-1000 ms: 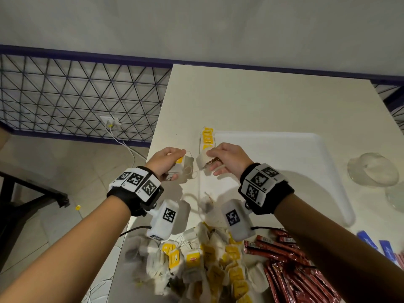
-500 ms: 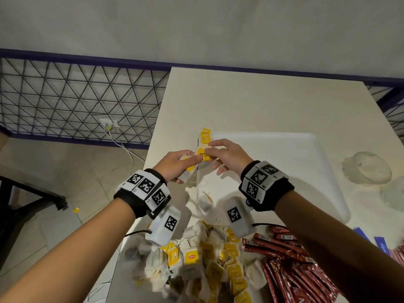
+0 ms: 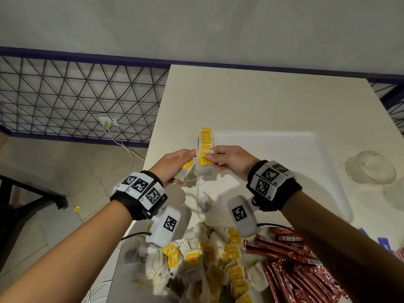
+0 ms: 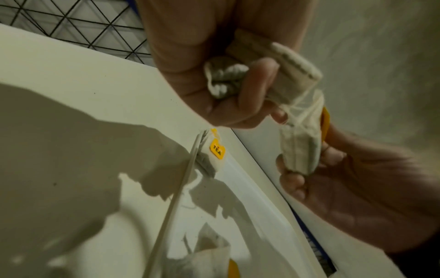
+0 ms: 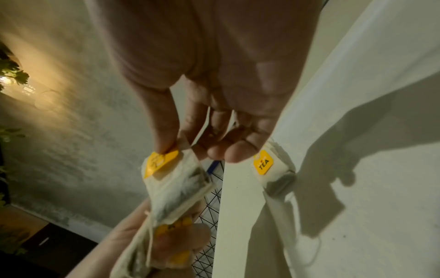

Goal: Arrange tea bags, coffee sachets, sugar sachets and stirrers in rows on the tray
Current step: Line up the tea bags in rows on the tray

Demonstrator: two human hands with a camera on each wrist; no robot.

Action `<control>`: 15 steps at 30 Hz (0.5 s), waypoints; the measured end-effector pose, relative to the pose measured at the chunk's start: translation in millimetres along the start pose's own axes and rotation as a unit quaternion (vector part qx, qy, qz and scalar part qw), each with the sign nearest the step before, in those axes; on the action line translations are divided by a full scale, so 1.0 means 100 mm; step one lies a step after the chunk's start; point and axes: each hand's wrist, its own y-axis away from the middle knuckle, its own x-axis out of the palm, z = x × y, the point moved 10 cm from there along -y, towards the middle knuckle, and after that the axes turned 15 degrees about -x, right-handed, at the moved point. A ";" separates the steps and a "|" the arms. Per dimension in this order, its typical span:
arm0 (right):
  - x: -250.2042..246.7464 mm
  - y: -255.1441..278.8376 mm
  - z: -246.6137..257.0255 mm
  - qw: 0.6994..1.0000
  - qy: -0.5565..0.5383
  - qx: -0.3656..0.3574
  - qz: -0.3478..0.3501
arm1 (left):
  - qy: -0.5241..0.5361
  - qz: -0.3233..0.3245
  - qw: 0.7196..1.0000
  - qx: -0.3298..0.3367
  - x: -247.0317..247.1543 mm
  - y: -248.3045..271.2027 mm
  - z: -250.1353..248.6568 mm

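in the middle of the head view both hands meet above the left edge of the white rectangular plastic tray [image 3: 284,149], which lies on the cream tabletop [image 3: 251,101]. the right hand [image 3: 231,162] pinches a white paper tea bag with a yellow tag [image 3: 204,161] between thumb and fingertips, the bag hanging just below the short row of yellow-tagged tea bags [image 3: 205,137] laid along the tray's upper left corner. the left hand [image 3: 175,166] is curled around a second white tea bag with a yellow tag [image 3: 185,169], clenched in the palm in the left wrist view, its string running across to the bag the right hand holds. a loose heap of white and yellow tea bags [image 3: 209,265] fills the lower centre of the frame, with a pile of red coffee sachets [image 3: 290,265] to its right and blue sachets [image 3: 383,242] at the right edge. a clear glass bowl [image 3: 369,167] sits on the tabletop right of the tray.
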 end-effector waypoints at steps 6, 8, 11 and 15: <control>-0.02 -0.04 -0.07 0.996 -0.074 -0.001 -0.051 | -0.072 0.003 0.996 -0.050 0.11 -0.07 0.15; -0.05 -0.05 -0.13 0.995 -0.079 -0.002 -0.064 | -0.127 -0.014 0.990 -0.055 0.12 -0.10 0.15; -0.08 -0.07 -0.26 0.996 -0.061 0.005 -0.069 | -0.199 -0.005 0.978 -0.057 0.16 -0.17 0.17; -0.14 -0.12 -0.42 0.996 -0.044 0.023 -0.073 | -0.262 0.010 0.963 -0.062 0.16 -0.25 0.20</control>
